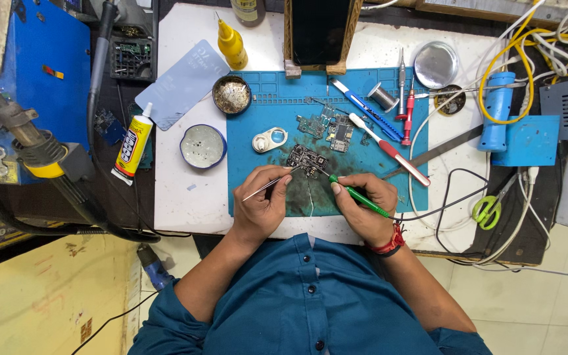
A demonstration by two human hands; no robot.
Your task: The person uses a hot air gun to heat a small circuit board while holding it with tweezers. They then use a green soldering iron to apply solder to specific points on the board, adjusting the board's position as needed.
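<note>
A small dark circuit board (307, 160), roughly rectangular with an uneven outline and densely studded with tiny components, lies flat on a blue rubbery work mat (258, 190), near the mat's middle and just ahead of the person's hands. The left hand (262, 200) is curled around slim metal tweezers (272, 183), thumb and fingers pinching them so the fine tips reach the board's near left edge. The right hand (363, 205) is closed on a green-handled tool (357, 194), thin as a pen, whose tip meets the board's right corner; a red thread band (394, 241) circles that wrist. The mat around the board is smudged dark, and a thin wire (310, 197) lies on it between the hands. Just beyond the board rest two more bare circuit boards (329, 127), greenish-grey and irregular, and to their left a small white oval loupe (269, 140) with a bluish lens. To the right lie a white-and-red handled brush (389, 149) and a blue-and-white knife-like tool (366, 109), both slanted across the mat. Off the mat's left edge, on the white table (179, 190), stand a round blue tin (203, 146) with a pale waxy filling, a round pot of tangled brassy wool (231, 94), a yellow squeeze bottle (231, 43) and a white glue tube (133, 142) lying flat. A shiny round metal lid (436, 64) sits at the far right.
</note>
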